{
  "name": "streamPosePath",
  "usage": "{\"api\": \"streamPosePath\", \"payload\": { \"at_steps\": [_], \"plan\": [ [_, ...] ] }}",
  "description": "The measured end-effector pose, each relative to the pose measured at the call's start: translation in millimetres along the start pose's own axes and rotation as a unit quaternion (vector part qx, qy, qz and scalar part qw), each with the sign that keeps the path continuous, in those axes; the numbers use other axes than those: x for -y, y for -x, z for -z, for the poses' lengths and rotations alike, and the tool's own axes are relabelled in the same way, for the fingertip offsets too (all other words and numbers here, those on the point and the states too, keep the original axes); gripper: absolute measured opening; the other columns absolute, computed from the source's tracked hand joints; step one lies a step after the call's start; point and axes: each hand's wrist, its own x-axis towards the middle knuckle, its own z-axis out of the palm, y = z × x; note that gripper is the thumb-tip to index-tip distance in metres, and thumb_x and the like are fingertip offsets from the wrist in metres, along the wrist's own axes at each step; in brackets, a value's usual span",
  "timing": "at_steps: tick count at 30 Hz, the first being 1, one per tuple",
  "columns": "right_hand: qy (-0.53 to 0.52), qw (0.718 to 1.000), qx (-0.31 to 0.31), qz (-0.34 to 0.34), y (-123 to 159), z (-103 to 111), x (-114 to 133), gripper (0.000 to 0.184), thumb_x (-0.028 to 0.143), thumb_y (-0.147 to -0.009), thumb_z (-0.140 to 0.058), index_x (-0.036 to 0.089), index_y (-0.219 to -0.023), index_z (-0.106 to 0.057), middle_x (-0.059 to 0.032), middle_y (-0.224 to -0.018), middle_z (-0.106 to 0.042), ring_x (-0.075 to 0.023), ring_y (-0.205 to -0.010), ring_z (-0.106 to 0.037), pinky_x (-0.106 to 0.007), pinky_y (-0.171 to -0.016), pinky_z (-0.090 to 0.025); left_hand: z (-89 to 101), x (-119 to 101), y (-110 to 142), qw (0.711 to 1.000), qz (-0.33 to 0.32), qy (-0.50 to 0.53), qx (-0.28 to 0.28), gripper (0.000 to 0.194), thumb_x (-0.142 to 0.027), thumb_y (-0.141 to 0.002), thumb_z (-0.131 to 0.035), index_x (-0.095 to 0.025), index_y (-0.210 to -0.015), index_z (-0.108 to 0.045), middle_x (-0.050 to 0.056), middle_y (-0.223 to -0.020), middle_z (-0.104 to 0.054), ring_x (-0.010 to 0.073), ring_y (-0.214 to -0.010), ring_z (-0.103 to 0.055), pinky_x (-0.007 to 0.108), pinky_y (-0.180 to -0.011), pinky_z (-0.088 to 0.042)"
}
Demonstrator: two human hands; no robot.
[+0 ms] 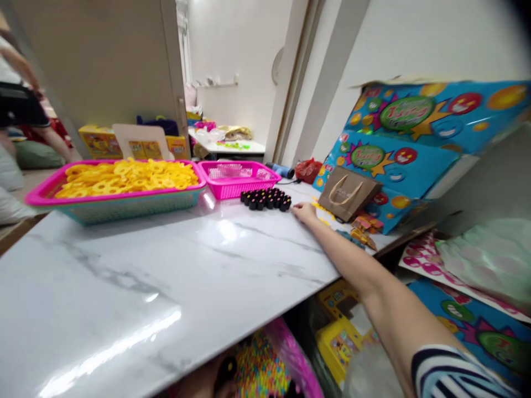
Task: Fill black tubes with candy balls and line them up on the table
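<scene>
My right hand (305, 212) reaches far across the marble-patterned table (199, 260). Its fingers are curled together at the right end of a cluster of small black cylindrical pieces (265, 198), several with coloured dots on top; whatever is between the fingertips is hidden. Below the table's front edge, in shadow, part of my left hand (203, 382) shows around a black piece with a yellow dot (227, 369). Beside it is a pink bag (296, 359) full of tiny multicoloured beads (261, 365).
A pink-rimmed basket (47, 190) heaped with yellow ring-shaped pieces (133, 178) stands at the left. Behind the black pieces is a pink basket (236, 190). Blue printed boxes (398, 157), a brown paper bag (348, 193) and a red bag (308, 170) line the right. A person (19, 94) stands far left.
</scene>
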Motion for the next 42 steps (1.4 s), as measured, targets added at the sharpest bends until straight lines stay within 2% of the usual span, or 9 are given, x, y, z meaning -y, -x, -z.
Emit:
{"api": "streamPosePath", "payload": {
  "at_steps": [5, 8, 11, 13, 16, 26, 33, 39, 42],
  "plan": [
    [-0.085, 0.994, 0.031, 0.067, 133, 34, 5, 0.032, 0.033, -0.092, -0.049, 0.014, -0.115, -0.063, -0.0038, -0.086, -0.071, -0.0095, -0.067, -0.064, -0.019, -0.059, -0.049, 3.7, -8, 11, 1.0, -0.007, 0.026, -0.005, 0.05, -0.024, -0.076, -0.067, -0.02, -0.126, -0.061, 0.012, -0.126, -0.063, 0.034, -0.121, -0.054, 0.051, -0.11, -0.036],
    [-0.155, 0.913, 0.259, 0.275, 242, 42, 15, 0.015, 0.024, -0.086, -0.061, 0.02, -0.097, -0.071, -0.0036, -0.082, -0.072, -0.0132, -0.072, -0.067, -0.024, -0.067, -0.054, 7.6, -17, 10, 0.995, -0.027, 0.093, 0.0, 0.044, -0.026, -0.075, -0.071, -0.02, -0.118, -0.063, 0.011, -0.121, -0.066, 0.031, -0.115, -0.058, 0.049, -0.104, -0.041],
    [-0.145, 0.868, 0.34, 0.333, 322, 14, 15, 0.037, 0.021, -0.085, -0.061, 0.019, -0.122, -0.062, -0.0097, -0.119, -0.066, -0.02, -0.105, -0.064, -0.033, -0.089, -0.054, 9.5, -30, 12, 0.983, -0.041, 0.174, 0.039, 0.039, -0.026, -0.077, -0.069, -0.02, -0.115, -0.063, 0.007, -0.113, -0.069, 0.0245, -0.103, -0.063, 0.038, -0.093, -0.049],
    [-0.162, 0.868, 0.366, 0.294, 345, -15, 8, 0.041, 0.019, -0.086, -0.059, 0.019, -0.126, -0.058, -0.0092, -0.118, -0.067, -0.0175, -0.095, -0.067, -0.031, -0.082, -0.056, 10.0, -38, 15, 0.979, -0.036, 0.188, 0.074, 0.035, -0.025, -0.078, -0.068, -0.019, -0.112, -0.064, 0.005, -0.102, -0.072, 0.0213, -0.091, -0.066, 0.032, -0.083, -0.051],
    [-0.164, 0.869, 0.39, 0.255, 341, -45, -4, 0.038, 0.017, -0.085, -0.056, 0.019, -0.123, -0.058, -0.0056, -0.105, -0.071, -0.0124, -0.074, -0.068, -0.024, -0.069, -0.055, 11.4, -44, 21, 0.978, -0.024, 0.182, 0.097, 0.033, -0.022, -0.077, -0.067, -0.018, -0.109, -0.066, 0.003, -0.091, -0.072, 0.019, -0.08, -0.066, 0.028, -0.074, -0.05],
    [0.227, 0.77, 0.397, 0.444, 317, -63, 11, 0.026, 0.016, -0.09, -0.05, 0.013, -0.107, -0.069, -0.0161, -0.105, -0.067, -0.0298, -0.109, -0.055, -0.04, -0.09, -0.047, 22.0, -15, 21, 0.999, 0.003, 0.0, -0.035, 0.048, -0.021, -0.079, -0.061, -0.015, -0.127, -0.057, 0.011, -0.116, -0.067, 0.0301, -0.109, -0.061, 0.043, -0.098, -0.046],
    [-0.044, 0.785, 0.51, 0.349, 322, -62, 11, 0.038, 0.011, -0.077, -0.065, 0.02, -0.113, -0.069, -0.0056, -0.105, -0.069, -0.0188, -0.096, -0.063, -0.029, -0.086, -0.049, 18.8, -9, 18, 0.999, -0.001, 0.032, -0.03, 0.038, -0.026, -0.08, -0.062, -0.017, -0.116, -0.064, 0.01, -0.115, -0.068, 0.0302, -0.109, -0.06, 0.045, -0.1, -0.045],
    [-0.145, 0.855, 0.448, 0.218, 302, -38, -11, 0.036, 0.014, -0.077, -0.063, 0.019, -0.112, -0.069, -0.0011, -0.082, -0.07, -0.0131, -0.069, -0.062, -0.026, -0.068, -0.05, 27.8, -19, 9, 0.999, -0.001, 0.032, 0.001, 0.033, -0.032, -0.082, -0.062, -0.019, -0.112, -0.065, 0.008, -0.106, -0.07, 0.0287, -0.105, -0.061, 0.046, -0.103, -0.042],
    [-0.226, 0.84, 0.477, 0.128, 300, -29, -19, 0.037, 0.022, -0.075, -0.069, 0.017, -0.112, -0.068, -0.0014, -0.086, -0.07, -0.0128, -0.073, -0.063, -0.025, -0.067, -0.052, 27.3, -30, -7, 0.998, -0.04, 0.022, 0.033, 0.036, -0.028, -0.082, -0.06, -0.02, -0.117, -0.062, 0.007, -0.119, -0.065, 0.0283, -0.118, -0.054, 0.046, -0.109, -0.036]
  ]
}}
